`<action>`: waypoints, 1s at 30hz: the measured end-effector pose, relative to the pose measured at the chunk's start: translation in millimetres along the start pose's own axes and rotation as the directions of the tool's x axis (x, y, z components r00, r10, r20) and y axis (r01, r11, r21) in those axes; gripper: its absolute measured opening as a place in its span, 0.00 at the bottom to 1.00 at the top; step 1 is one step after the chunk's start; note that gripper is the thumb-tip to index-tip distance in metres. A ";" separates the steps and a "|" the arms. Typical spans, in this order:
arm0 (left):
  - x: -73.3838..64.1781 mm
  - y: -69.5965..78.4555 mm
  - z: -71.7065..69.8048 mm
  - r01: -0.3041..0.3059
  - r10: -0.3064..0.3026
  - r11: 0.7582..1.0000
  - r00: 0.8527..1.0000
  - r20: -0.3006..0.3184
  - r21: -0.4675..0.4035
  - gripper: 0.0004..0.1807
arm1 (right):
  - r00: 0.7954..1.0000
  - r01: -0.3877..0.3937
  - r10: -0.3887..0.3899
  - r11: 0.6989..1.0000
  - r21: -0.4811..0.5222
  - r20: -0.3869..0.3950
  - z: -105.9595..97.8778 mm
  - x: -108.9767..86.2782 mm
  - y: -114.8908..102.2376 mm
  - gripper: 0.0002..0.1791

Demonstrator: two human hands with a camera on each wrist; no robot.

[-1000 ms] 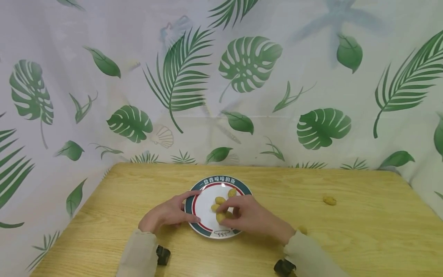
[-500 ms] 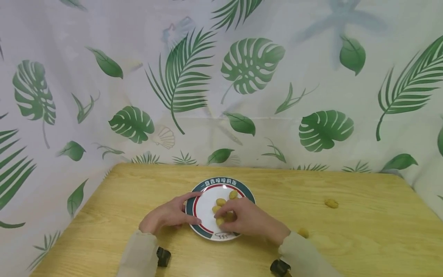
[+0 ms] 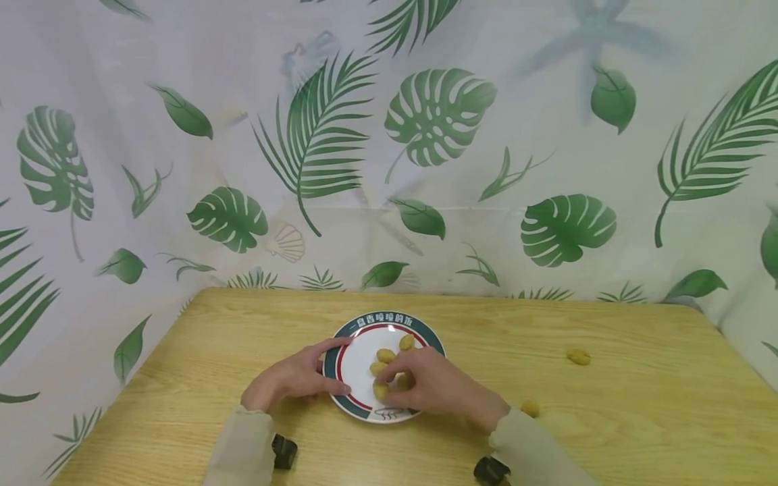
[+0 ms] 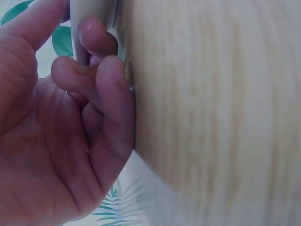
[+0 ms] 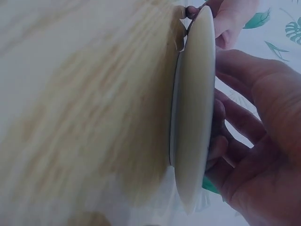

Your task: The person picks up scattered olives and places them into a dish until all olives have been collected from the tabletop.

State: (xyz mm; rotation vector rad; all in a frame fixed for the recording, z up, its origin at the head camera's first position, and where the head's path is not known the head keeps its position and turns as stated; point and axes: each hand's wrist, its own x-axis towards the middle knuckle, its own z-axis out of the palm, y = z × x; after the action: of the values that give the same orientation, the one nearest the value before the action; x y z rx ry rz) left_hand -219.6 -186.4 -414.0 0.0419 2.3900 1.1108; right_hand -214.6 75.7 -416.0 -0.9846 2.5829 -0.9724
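Plate [image 3: 354,370] is resting on the bench [image 3: 644,412]; the left hand [image 3: 298,371] is gripping its left rim, thumb and forefinger lying over the edge; the right hand [image 3: 439,383] is pinching one yellow fruit [image 3: 380,390] at the plate's white middle; other yellow fruits [image 3: 385,355] are lying there near its fingers; two outlying fruits [image 3: 578,356] are sitting on the bench, one beside the right sleeve [image 3: 535,449].
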 end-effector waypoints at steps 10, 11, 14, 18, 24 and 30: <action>-2.0 -2.7 0.7 -0.005 0.005 1.000 1.000 -0.003 -0.008 0.46 | 0.994 0.097 -0.094 0.994 0.058 -0.058 -12.2 -11.5 6.5 0.10; -2.0 -2.8 0.7 -0.002 0.002 1.000 1.000 -0.004 -0.005 0.46 | 0.991 0.121 -0.117 0.991 0.053 -0.069 -13.9 -12.6 7.8 0.10; -1.9 -3.3 0.5 -0.002 0.002 1.000 1.000 -0.006 -0.002 0.46 | 0.984 0.155 -0.150 0.986 0.054 -0.093 -19.3 -17.0 12.4 0.11; -1.1 -3.0 0.5 -0.001 0.001 1.000 1.000 -0.009 0.006 0.46 | 0.982 0.150 -0.144 0.987 0.048 -0.125 -27.7 -24.5 18.7 0.11; 0.8 -1.3 -0.1 -0.014 0.014 1.000 1.000 -0.004 0.007 0.46 | 0.973 0.157 -0.151 0.987 0.025 -0.177 -40.6 -36.6 27.7 0.12; 0.1 -1.2 0.1 -0.022 0.022 1.000 1.000 0.000 0.003 0.46 | 0.959 0.163 -0.161 0.987 -0.012 -0.231 -51.4 -48.8 39.3 0.12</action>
State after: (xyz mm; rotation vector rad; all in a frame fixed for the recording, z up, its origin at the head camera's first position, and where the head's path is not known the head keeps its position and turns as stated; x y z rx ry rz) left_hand -219.4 -187.1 -415.0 0.0689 2.3967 1.1165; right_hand -218.9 155.7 -404.2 -1.1601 2.7157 -1.2032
